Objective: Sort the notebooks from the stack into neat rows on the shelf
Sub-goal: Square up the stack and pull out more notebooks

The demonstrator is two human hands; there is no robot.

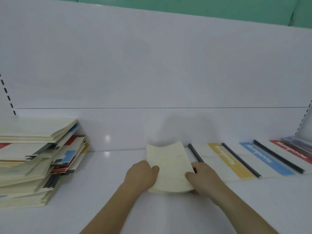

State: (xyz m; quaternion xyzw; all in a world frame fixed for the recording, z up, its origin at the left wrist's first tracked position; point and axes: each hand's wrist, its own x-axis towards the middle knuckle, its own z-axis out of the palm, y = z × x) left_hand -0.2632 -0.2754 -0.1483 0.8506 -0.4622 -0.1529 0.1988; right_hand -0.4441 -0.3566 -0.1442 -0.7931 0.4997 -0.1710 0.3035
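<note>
L hand [142, 173] + R hand [201, 175] grip cream notebook [169, 168], 6 o'clock | stack [37, 159] 9 o'clock | row [249, 159] 3 o'clock

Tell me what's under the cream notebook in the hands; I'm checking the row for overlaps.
The cream notebook, held by the left hand and right hand, lies over the white shelf. Its right edge reaches a black spine of the row. What lies beneath its middle is covered.

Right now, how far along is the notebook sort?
Early. Done: three notebooks lie side by side at right, yellow-striped, blue-striped and red-striped. In hand: left hand and right hand hold a cream notebook beside the row. Left: the tall stack at left.
</note>
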